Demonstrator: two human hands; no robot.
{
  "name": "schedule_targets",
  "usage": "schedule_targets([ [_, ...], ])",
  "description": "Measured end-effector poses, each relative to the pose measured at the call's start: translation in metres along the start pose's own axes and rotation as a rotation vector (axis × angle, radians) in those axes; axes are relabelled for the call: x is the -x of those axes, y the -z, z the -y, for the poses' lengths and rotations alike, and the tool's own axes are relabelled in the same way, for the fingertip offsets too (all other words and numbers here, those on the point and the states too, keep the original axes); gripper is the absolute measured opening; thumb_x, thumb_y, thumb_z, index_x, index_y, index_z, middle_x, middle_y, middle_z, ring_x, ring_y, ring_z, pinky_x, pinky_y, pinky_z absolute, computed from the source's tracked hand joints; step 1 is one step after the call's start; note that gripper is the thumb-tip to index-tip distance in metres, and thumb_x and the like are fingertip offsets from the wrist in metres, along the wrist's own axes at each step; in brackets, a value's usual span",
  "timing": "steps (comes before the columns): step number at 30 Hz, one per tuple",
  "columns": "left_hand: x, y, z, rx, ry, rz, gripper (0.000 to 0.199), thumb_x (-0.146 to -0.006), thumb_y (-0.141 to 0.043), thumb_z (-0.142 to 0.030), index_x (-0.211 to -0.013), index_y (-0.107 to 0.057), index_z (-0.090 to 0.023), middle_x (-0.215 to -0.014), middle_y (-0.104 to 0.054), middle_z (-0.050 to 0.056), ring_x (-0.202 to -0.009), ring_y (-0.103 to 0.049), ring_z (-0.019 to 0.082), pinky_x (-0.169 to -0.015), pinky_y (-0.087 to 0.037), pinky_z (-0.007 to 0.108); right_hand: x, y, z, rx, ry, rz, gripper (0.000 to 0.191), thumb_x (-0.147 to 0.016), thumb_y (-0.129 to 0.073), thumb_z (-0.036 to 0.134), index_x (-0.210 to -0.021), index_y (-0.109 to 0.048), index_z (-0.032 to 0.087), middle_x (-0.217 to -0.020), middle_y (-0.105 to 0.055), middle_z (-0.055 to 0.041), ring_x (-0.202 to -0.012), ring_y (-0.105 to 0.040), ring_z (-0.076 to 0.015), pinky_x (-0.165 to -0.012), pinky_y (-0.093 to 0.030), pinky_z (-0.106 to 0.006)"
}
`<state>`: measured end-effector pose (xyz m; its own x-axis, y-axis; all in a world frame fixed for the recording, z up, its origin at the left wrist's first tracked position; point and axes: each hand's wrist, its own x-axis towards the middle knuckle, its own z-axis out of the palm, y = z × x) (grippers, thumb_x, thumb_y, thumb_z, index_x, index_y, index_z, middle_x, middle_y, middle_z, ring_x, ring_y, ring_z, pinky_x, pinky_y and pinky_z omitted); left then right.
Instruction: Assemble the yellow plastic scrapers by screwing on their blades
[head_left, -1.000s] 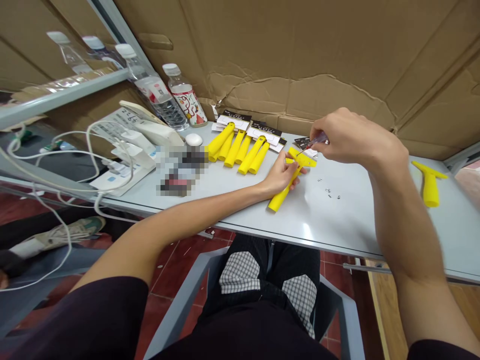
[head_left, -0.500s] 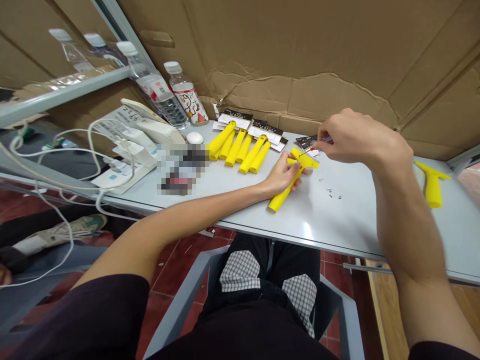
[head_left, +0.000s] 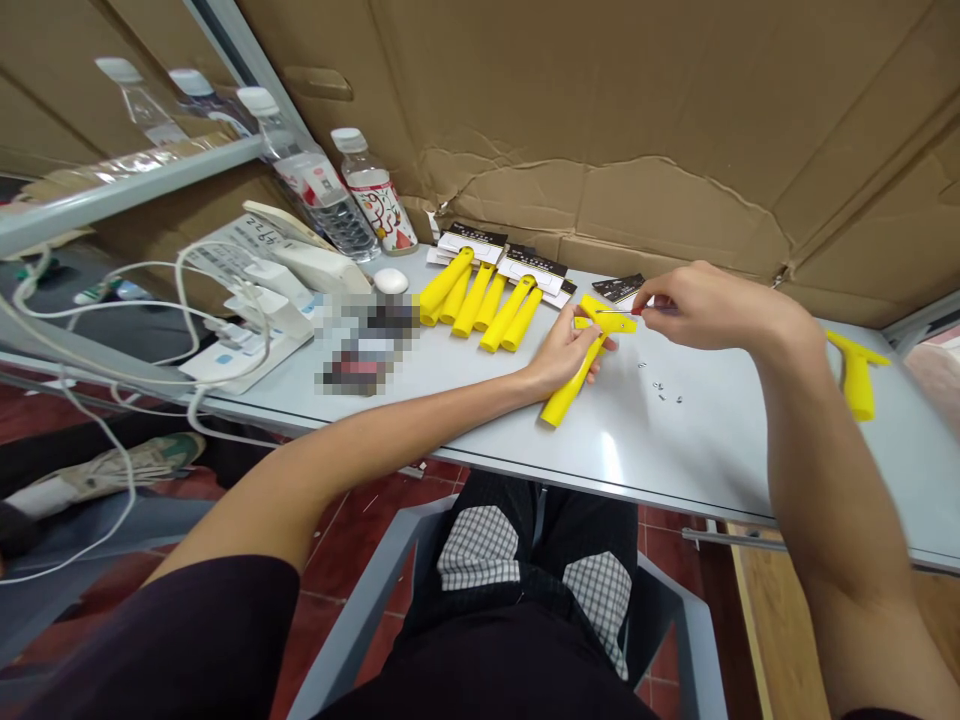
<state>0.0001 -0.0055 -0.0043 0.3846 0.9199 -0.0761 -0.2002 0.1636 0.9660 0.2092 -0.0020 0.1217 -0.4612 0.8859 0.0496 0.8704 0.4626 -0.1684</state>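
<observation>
Left hand (head_left: pixel 562 358) wrapped round the neck of a yellow T-shaped tool (head_left: pixel 568 392), over the table (head_left: pixel 705 440) in front of me, crosspiece at the far end. My right hand (head_left: pixel 701 308) pinches a thin screwdriver (head_left: pixel 655 310), shaft nearly flat across the crosspiece; tip contact, I can't tell. Small screws (head_left: pixel 660 388) lie loose to the right of the tool. Yellow handles (head_left: pixel 471 306) in a row beyond my left hand.

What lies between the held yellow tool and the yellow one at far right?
In the head view, small metal pieces on the table, then the right forearm.
</observation>
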Motion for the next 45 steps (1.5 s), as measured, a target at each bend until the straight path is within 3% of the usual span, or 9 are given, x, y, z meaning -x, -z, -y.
schedule_targets([
  [4,0.000,0.000,0.000,0.006,-0.010,0.006,0.031,-0.105,-0.070,-0.027,-0.118,-0.041,-0.027,-0.090,-0.077,-0.003,-0.052,-0.059,0.009,-0.053,-0.048,0.025,0.023,0.004,-0.017,-0.113,-0.110,0.016,0.021,-0.097,-0.066,0.036,-0.113,-0.076,0.028,-0.081,-0.079,-0.0011,-0.074,-0.075,-0.0245,-0.075,-0.053,-0.040],
  [10,-0.004,0.006,-0.007,-0.069,-0.068,-0.042,0.019,-0.104,-0.069,-0.021,-0.112,-0.051,-0.022,-0.092,-0.080,0.004,-0.062,-0.063,0.011,-0.063,-0.051,0.029,0.039,-0.047,-0.080,-0.242,-0.297,-0.197,0.019,-0.095,-0.068,0.041,-0.108,-0.073,0.027,-0.098,-0.083,-0.0061,-0.084,-0.075,-0.0264,-0.078,-0.055,-0.042],
  [12,-0.006,0.009,-0.008,-0.116,-0.099,-0.061,0.014,-0.104,-0.068,-0.021,-0.109,-0.055,-0.021,-0.089,-0.081,0.005,-0.069,-0.066,0.013,-0.069,-0.052,0.030,0.039,-0.063,-0.097,-0.207,-0.350,-0.193,0.024,-0.094,-0.067,0.044,-0.108,-0.075,0.026,-0.107,-0.083,-0.0085,-0.083,-0.073,-0.0273,-0.077,-0.054,-0.043],
  [16,-0.011,0.013,-0.005,-0.152,-0.121,-0.096,0.016,-0.102,-0.071,-0.024,-0.108,-0.056,-0.022,-0.087,-0.080,0.004,-0.076,-0.070,0.016,-0.074,-0.051,0.032,0.042,-0.075,-0.118,-0.129,-0.389,-0.211,0.026,-0.092,-0.066,0.043,-0.108,-0.076,0.025,-0.107,-0.084,-0.0095,-0.085,-0.071,-0.0296,-0.081,-0.054,-0.046],
  [20,-0.015,0.015,-0.004,-0.107,-0.168,-0.112,0.017,-0.099,-0.072,-0.019,-0.103,-0.056,-0.023,-0.092,-0.077,0.004,-0.093,-0.075,0.019,-0.088,-0.054,0.035,0.045,-0.075,-0.124,-0.089,-0.434,-0.184,0.022,-0.091,-0.065,0.041,-0.104,-0.076,0.026,-0.104,-0.083,-0.0089,-0.087,-0.071,-0.0299,-0.082,-0.054,-0.045],
  [25,-0.014,0.016,-0.011,-0.180,-0.294,-0.172,0.022,-0.095,-0.077,-0.014,-0.089,-0.057,-0.022,-0.106,-0.072,0.006,-0.110,-0.066,0.020,-0.095,-0.054,0.034,0.046,-0.074,-0.128,-0.051,-0.465,-0.125,0.020,-0.091,-0.066,0.036,-0.105,-0.076,0.025,-0.104,-0.082,-0.0101,-0.096,-0.073,-0.0340,-0.089,-0.056,-0.048],
  [35,-0.013,0.014,-0.015,-0.052,-0.185,-0.196,0.014,-0.097,-0.078,-0.017,-0.093,-0.065,-0.019,-0.096,-0.073,0.005,-0.096,-0.069,0.018,-0.096,-0.055,0.035,0.044,-0.079,-0.136,0.018,-0.483,-0.074,0.024,-0.093,-0.066,0.036,-0.109,-0.077,0.023,-0.108,-0.082,-0.0113,-0.101,-0.072,-0.0331,-0.089,-0.056,-0.045],
  [45,-0.019,0.017,-0.005,0.089,-0.145,-0.094,0.021,-0.088,-0.089,-0.020,-0.097,-0.071,-0.016,-0.098,-0.079,0.006,-0.091,-0.071,0.016,-0.086,-0.058,0.030,0.042,-0.081,-0.139,0.013,-0.493,-0.052,0.026,-0.089,-0.068,0.036,-0.109,-0.080,0.022,-0.107,-0.082,-0.0119,-0.102,-0.073,-0.0324,-0.088,-0.055,-0.044],
])
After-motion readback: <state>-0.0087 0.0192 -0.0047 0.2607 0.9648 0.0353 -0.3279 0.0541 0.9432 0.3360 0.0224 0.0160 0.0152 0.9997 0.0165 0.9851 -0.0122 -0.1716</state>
